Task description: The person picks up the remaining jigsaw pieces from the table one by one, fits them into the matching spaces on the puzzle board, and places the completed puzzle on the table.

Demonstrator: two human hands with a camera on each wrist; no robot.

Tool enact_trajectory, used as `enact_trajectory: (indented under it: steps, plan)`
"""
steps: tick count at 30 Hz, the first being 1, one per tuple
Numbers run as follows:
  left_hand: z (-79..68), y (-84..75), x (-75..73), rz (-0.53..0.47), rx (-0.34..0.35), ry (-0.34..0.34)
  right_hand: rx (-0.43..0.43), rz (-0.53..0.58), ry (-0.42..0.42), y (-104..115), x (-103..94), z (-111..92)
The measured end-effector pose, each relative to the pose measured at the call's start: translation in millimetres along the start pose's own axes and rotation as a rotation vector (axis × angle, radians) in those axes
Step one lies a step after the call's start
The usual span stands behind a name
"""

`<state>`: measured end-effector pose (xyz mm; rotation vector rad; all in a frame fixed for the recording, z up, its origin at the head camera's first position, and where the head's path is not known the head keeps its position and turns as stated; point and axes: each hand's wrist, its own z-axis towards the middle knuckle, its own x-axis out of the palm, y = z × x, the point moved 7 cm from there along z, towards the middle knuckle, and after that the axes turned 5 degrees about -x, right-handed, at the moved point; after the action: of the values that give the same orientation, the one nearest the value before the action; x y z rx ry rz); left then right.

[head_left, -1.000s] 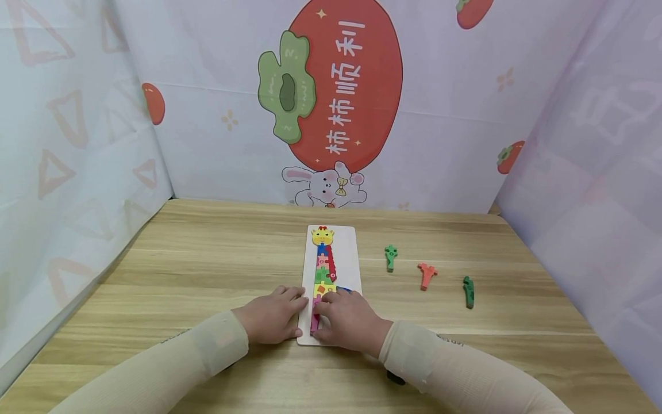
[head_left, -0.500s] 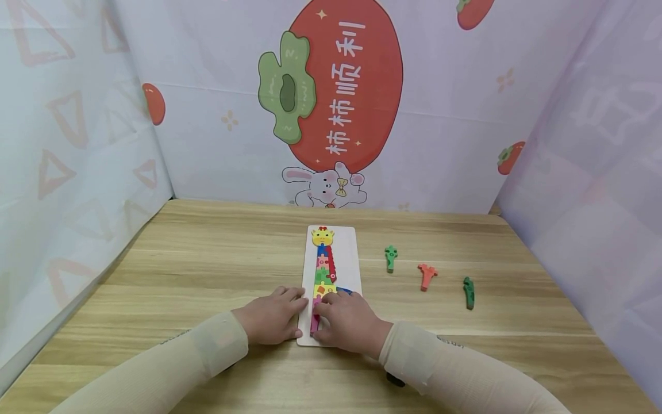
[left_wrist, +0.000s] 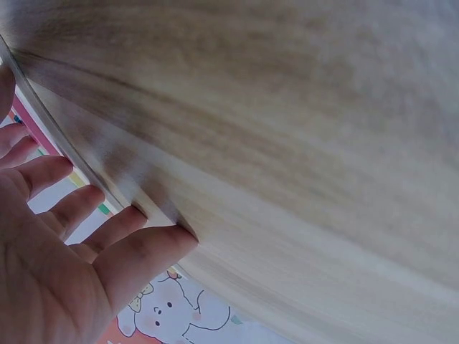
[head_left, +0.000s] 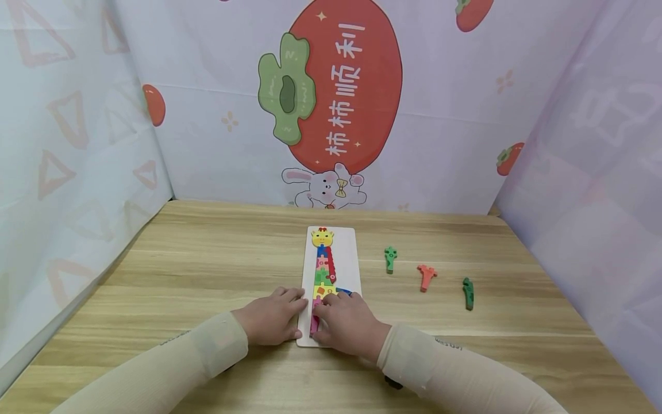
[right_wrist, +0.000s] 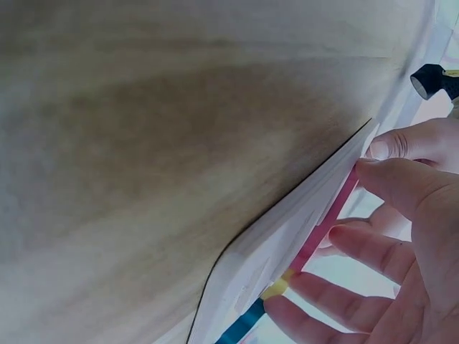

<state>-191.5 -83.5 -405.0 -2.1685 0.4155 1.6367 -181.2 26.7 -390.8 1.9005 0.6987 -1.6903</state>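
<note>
Head view: right hand [head_left: 347, 324] against pink piece [head_left: 314, 326]

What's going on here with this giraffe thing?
A person is handling a giraffe puzzle on a white board. The right hand has its fingers on pink pieces near the bottom; the left hand is at the board's left edge. The giraffe's yellow head sits at the top, with neck pieces below. Three loose pieces, light green, orange-red and dark green, lie to the right.

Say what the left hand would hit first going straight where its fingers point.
The left hand would meet the white board, whose edge it seems to touch; beyond, perhaps the giraffe puzzle.
</note>
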Motion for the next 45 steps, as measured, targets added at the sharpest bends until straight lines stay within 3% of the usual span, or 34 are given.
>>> enact_trajectory:
  steps: [13,31,45]
  plan:
    - [-1.1,-0.5,-0.6,-0.006,-0.002,0.006,-0.011,0.019,-0.023,0.5,-5.1,-4.4]
    - [-1.0,-1.1,-0.7,-0.009,0.023,-0.017,-0.054,0.002,-0.147,-2.2,-17.0,-10.4]
    - [-1.4,-1.2,-1.0,-0.004,0.016,-0.006,-0.073,0.001,-0.195,-12.5,-20.0,-9.9]
